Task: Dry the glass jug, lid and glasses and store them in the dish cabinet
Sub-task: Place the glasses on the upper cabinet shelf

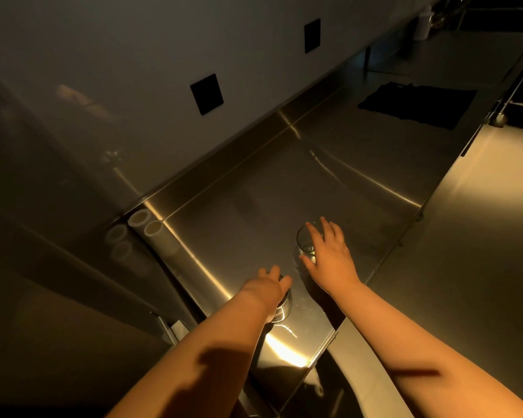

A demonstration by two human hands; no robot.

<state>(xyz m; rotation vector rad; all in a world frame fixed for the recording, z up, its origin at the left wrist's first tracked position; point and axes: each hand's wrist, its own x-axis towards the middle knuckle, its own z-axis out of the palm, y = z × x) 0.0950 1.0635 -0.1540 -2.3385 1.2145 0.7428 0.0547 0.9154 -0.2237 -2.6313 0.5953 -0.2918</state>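
I had both hands out over the steel table [284, 182], each on its own glass. My left hand [267, 289] came down from above on the nearer glass [283, 309], fingers curled over its rim in a clenched grip; that glass stood close to the table's near edge, directly below the hand, its axis upright. My right hand [329, 251] lay on the farther glass [307, 242], fingers spread and bent round its right side; that glass sat to the left of the palm, also upright as far as I could tell. The two glasses stood near each other but apart. The dark cloth [417, 104] lay well off to the right, nearer my right hand. I judged drying would need one glass carried toward it.
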